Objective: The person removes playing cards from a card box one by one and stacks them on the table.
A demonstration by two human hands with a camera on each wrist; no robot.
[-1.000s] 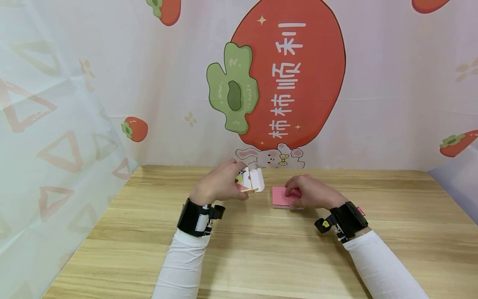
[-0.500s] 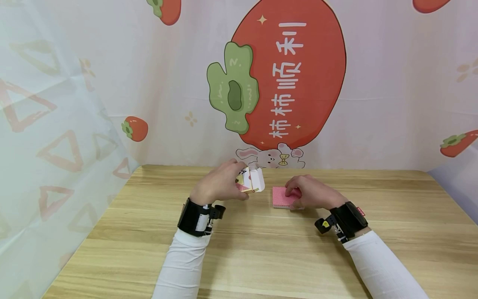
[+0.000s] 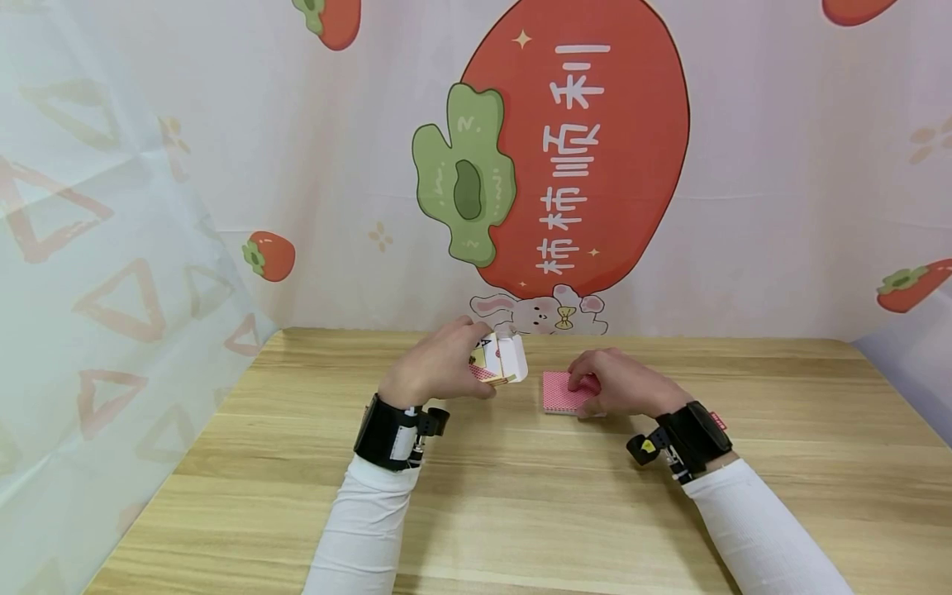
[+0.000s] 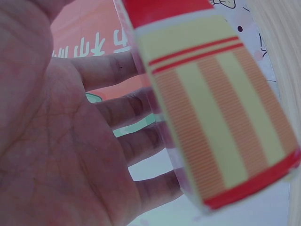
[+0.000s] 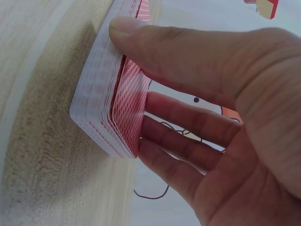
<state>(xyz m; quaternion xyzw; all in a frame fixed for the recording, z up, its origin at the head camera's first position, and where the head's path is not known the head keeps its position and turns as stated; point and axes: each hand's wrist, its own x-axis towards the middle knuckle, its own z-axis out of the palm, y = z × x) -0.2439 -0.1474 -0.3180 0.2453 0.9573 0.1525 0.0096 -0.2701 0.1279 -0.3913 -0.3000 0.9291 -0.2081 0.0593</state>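
My left hand (image 3: 439,364) grips a playing-card box (image 3: 497,360) above the table, its white flap hanging open toward the right. In the left wrist view the fingers lie along one edge of the box (image 4: 211,113), which shows yellow and orange stripes with red ends. A deck of red-backed playing cards (image 3: 559,392) is under my right hand (image 3: 621,382). Seen from the right wrist, the thumb presses the near side of the deck (image 5: 94,89) and the other fingers reach over its patterned back. The far side of the deck is hidden.
The wooden table (image 3: 521,496) stretches out on both sides and in front of the arms. Just behind its back edge hangs a printed curtain (image 3: 335,165) with a big persimmon drawing. Another pale curtain (image 3: 97,248) runs along the left side.
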